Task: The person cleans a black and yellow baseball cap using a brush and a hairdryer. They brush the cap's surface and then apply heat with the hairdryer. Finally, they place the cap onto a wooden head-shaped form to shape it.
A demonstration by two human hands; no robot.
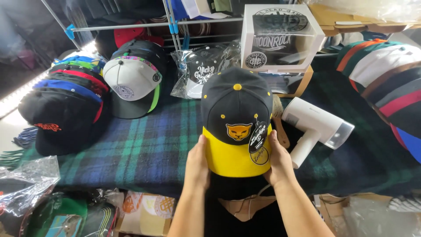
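A black cap (234,103) with a yellow flat brim, a yellow top button and an orange cat-face patch sits in front of me, above a dark plaid blanket (144,149). My left hand (197,164) grips the brim's left edge. My right hand (277,160) grips the brim's right edge, beside round black and yellow hang tags. The cap's crown points away from me.
A stack of caps (66,103) lies at left, with a grey-and-black cap (131,83) next to it. A bagged cap (199,72) and a white box holding a cap (278,37) stand behind. A white handheld steamer (318,127) lies at right, near another row of caps (386,83).
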